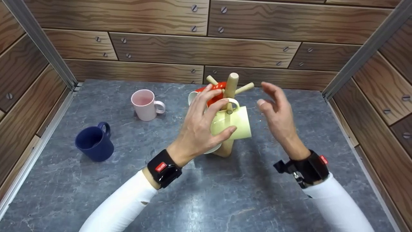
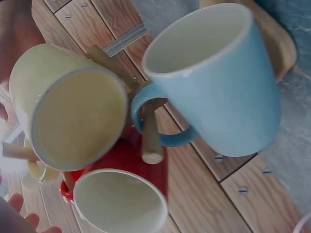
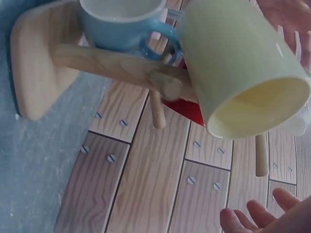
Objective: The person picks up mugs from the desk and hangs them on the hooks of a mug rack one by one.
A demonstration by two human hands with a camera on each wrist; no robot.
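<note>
A pale yellow mug (image 1: 239, 124) hangs by its handle on a peg of the wooden mug tree (image 1: 231, 85). My left hand (image 1: 201, 124) is at the mug's left side, fingers and thumb spread; in the head view it overlaps the mug, and contact is unclear. To the right of the mug and apart from it, my right hand (image 1: 278, 112) is raised with loosely bent fingers, holding nothing. A red mug (image 2: 121, 194) with white dots hangs behind. Lower on the tree, a light blue mug (image 2: 218, 82) hangs by its handle, mostly hidden by my left hand in the head view.
A pink mug (image 1: 146, 108) stands upright at the back left of the grey tabletop (image 1: 135, 193). Nearer the left edge stands a dark blue mug (image 1: 96, 145). Wood-patterned walls (image 1: 173, 46) enclose the back and sides.
</note>
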